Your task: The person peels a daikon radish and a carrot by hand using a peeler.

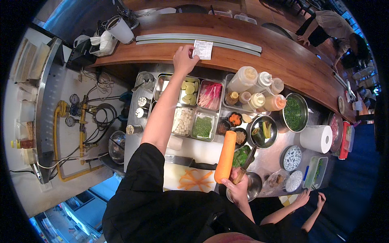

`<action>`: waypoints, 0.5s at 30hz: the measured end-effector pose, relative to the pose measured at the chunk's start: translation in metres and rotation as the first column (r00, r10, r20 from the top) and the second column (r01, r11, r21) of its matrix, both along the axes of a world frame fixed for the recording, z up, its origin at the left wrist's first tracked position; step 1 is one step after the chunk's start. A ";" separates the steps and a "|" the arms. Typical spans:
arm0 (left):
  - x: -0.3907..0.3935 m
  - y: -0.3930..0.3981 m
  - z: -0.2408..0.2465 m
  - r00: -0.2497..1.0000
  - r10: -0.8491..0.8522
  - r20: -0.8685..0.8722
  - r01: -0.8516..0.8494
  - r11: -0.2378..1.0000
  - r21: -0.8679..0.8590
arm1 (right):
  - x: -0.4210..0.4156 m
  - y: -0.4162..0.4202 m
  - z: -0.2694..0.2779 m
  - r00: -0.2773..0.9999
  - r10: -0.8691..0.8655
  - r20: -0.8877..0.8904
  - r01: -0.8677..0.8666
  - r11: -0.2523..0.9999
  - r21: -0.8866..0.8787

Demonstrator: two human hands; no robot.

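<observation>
My left hand [184,59] reaches up to the wooden ledge and pinches the left edge of a printed paper slip [202,50], which lies over a metal rail [231,45]. Held in my right hand [237,185] are a peeled carrot [225,156] and a wooden-handled tool [247,161] with a dark blade, probably a peeler or knife. Below the carrot's left side, orange peelings [194,181] lie on a white cutting board [173,179]. A knife with a black handle [202,164] rests across the board.
Metal trays hold lime pieces [189,90], white cubes [182,121] and chopped greens [202,127]. Squeeze bottles [243,79] stand in a bin behind. Steel bowls and a paper roll [316,138] are at right. A co-worker's hands [301,199] are near a plastic container [316,172]. Another person bends beyond the ledge.
</observation>
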State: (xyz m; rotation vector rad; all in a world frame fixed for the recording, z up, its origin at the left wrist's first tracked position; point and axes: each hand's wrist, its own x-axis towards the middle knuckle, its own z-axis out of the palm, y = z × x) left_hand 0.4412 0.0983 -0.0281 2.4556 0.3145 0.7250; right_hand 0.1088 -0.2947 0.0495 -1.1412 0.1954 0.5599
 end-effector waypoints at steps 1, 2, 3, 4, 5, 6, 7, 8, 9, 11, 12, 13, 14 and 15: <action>0.000 0.000 0.001 1.000 -0.007 -0.005 0.007 1.000 -0.025 | -0.002 -0.001 -0.002 1.000 0.006 0.015 -0.006 1.000 -0.009; 0.000 -0.002 0.002 1.000 -0.014 -0.010 0.013 0.999 -0.051 | -0.004 -0.003 -0.005 0.999 0.011 0.030 -0.011 1.000 -0.019; -0.001 -0.001 0.002 1.000 -0.019 -0.016 0.018 0.997 -0.074 | -0.007 -0.003 -0.007 0.999 0.019 0.045 -0.017 1.000 -0.026; -0.002 -0.001 0.003 1.000 -0.018 -0.005 0.017 0.998 -0.068 | -0.008 -0.003 -0.008 0.999 0.018 0.048 -0.017 1.000 -0.026; -0.002 -0.002 0.003 1.000 -0.017 0.005 0.017 0.998 -0.063 | -0.010 -0.003 -0.008 0.998 0.018 0.052 -0.017 1.000 -0.025; -0.002 -0.002 0.002 1.000 -0.017 0.016 0.018 0.998 -0.059 | -0.011 -0.003 -0.009 0.998 0.016 0.055 -0.015 1.000 -0.026; -0.003 -0.001 0.002 1.000 -0.018 0.016 0.019 0.998 -0.060 | -0.013 -0.003 -0.009 0.998 0.014 0.058 -0.012 1.000 -0.027; -0.003 0.000 0.002 1.000 -0.019 0.017 0.020 0.998 -0.061 | -0.014 -0.002 -0.010 0.998 0.012 0.061 -0.010 1.000 -0.028; -0.002 0.000 0.002 1.000 -0.022 0.019 0.023 0.998 -0.063 | -0.015 -0.002 -0.010 0.998 0.007 0.065 -0.005 1.000 -0.029; -0.002 -0.001 0.002 1.000 -0.020 0.016 0.021 0.998 -0.057 | -0.017 -0.002 -0.011 0.997 -0.001 0.074 0.002 1.000 -0.015; -0.002 -0.001 0.002 1.000 -0.018 0.013 0.018 0.998 -0.056 | -0.017 -0.002 -0.011 0.997 -0.005 0.076 0.005 1.000 -0.008; -0.002 -0.002 0.003 1.000 -0.015 0.011 0.016 0.999 -0.049 | -0.018 -0.003 -0.013 0.997 0.000 0.081 0.002 1.000 -0.018; -0.002 -0.003 0.003 1.000 -0.013 0.008 0.014 0.999 -0.043 | -0.019 -0.004 -0.015 0.996 0.005 0.086 -0.002 1.000 -0.027; -0.003 -0.003 0.003 1.000 -0.012 0.005 0.012 0.999 -0.036 | -0.019 -0.003 -0.014 0.996 0.009 0.089 -0.005 0.999 -0.035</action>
